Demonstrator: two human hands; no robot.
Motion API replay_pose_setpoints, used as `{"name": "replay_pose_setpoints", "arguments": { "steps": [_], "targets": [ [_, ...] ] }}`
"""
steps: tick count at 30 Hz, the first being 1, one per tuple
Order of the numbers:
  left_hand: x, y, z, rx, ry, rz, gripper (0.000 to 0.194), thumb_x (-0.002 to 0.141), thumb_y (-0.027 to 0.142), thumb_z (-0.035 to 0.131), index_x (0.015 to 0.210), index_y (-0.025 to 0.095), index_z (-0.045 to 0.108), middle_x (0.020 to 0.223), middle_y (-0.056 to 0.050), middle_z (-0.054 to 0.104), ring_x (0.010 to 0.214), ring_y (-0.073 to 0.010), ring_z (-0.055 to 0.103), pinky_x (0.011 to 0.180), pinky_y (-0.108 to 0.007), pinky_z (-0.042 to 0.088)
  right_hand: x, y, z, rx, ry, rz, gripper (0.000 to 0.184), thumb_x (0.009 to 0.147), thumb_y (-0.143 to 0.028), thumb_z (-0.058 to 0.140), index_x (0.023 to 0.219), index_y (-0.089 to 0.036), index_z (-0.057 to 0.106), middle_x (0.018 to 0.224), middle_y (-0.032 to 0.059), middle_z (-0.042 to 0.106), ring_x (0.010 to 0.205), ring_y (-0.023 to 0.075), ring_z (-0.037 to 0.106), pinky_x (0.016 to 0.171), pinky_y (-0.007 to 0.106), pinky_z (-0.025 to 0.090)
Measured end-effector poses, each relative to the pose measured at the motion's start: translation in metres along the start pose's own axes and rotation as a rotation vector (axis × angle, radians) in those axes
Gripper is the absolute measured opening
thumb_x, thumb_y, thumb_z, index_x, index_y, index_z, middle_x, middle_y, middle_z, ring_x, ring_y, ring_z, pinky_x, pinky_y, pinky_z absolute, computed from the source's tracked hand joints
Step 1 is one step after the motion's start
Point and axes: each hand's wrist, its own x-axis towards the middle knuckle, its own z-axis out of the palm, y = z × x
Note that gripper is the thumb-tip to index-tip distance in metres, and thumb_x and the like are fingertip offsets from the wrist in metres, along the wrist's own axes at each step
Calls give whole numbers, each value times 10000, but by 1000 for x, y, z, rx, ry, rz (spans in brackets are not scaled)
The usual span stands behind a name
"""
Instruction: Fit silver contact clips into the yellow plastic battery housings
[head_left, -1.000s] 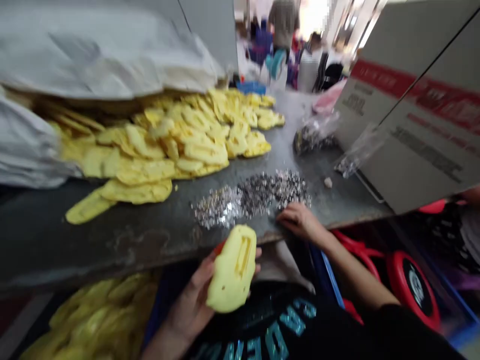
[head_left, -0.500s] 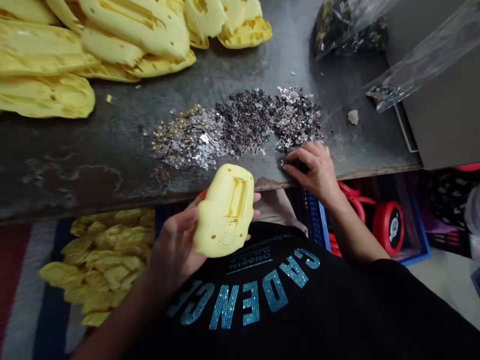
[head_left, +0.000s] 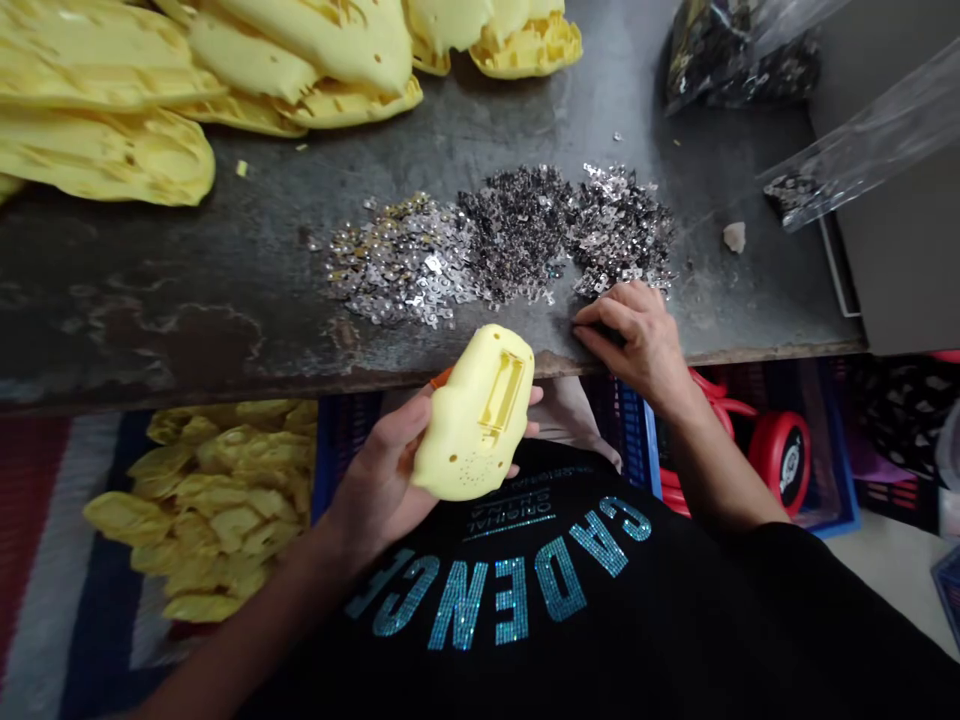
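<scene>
My left hand [head_left: 390, 470] is wrapped round a yellow plastic housing [head_left: 469, 440] from below and its left side. Its outer face is up, showing a rectangular battery recess, screw holes and a cluster of tiny holes. Something orange shows at a left finger. By the table's front edge, my right hand [head_left: 637, 335] has thumb and forefinger pinched low over the surface; what lies between the tips is too small to make out. Just beyond it is a pile of small metal contact pieces [head_left: 622, 225]. A darker pile [head_left: 517, 230] and a silver-and-gold pile [head_left: 409, 260] lie to its left.
More yellow housings [head_left: 300, 50] are heaped on the dark table [head_left: 150, 300] at back left. Bags of metal pieces [head_left: 742, 55] stand at back right, near a white lump [head_left: 734, 237]. Below are yellow parts [head_left: 232, 510] and a blue crate [head_left: 832, 490] with red wheeled items.
The view has shifted, so the table things appear further right. My left hand and the housing have moved slightly right and up. A small metal piece seen at my right fingertips no longer shows clearly.
</scene>
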Motion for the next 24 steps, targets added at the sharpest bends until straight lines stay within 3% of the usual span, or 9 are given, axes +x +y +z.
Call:
{"name": "replay_pose_setpoints", "arguments": {
  "steps": [5, 10, 15, 19, 24],
  "targets": [
    [-1, 0, -1, -45, -21, -9, 666, 965, 596, 767, 1549, 281, 729, 1500, -163, 774, 1231, -410, 821, 852, -438, 742, -6, 4, -3, 97, 25, -17, 185, 1067, -283, 721, 1229, -255, 807, 1062, 42, 786, 1019, 244, 706, 910, 399, 508],
    [3, -1, 5, -70, 27, -10, 725, 970, 529, 761, 1606, 194, 662, 1468, -227, 775, 1217, -440, 822, 900, -460, 725, -7, 2, -6, 162, 52, 2, 70, 1042, -251, 758, 1062, -255, 825, 999, 28, 785, 967, 227, 725, 904, 395, 539],
    [5, -8, 15, -163, 67, 24, 877, 937, 412, 762, 1740, 212, 475, 1460, -206, 784, 1271, -458, 793, 985, -561, 701, -2, -29, -17, 355, 69, -80, 30, 1034, -283, 800, 1048, -260, 786, 968, -12, 816, 900, 188, 733, 871, 373, 525],
    [5, -11, 21, -176, 87, 52, 831, 886, 403, 774, 1669, 220, 566, 1445, -171, 798, 1382, -475, 728, 1119, -657, 630, 4, -52, -22, 476, 61, -181, 40, 1057, -290, 760, 1076, -256, 768, 990, -18, 825, 902, 177, 753, 880, 379, 534],
    [-1, -10, 25, -186, 84, 33, 754, 867, 458, 785, 1555, 173, 669, 1397, -197, 815, 1375, -498, 725, 1119, -684, 621, 11, -57, -19, 455, 94, -239, 89, 1077, -310, 711, 1052, -240, 760, 995, -4, 826, 904, 179, 742, 867, 377, 536]
  ]
}}
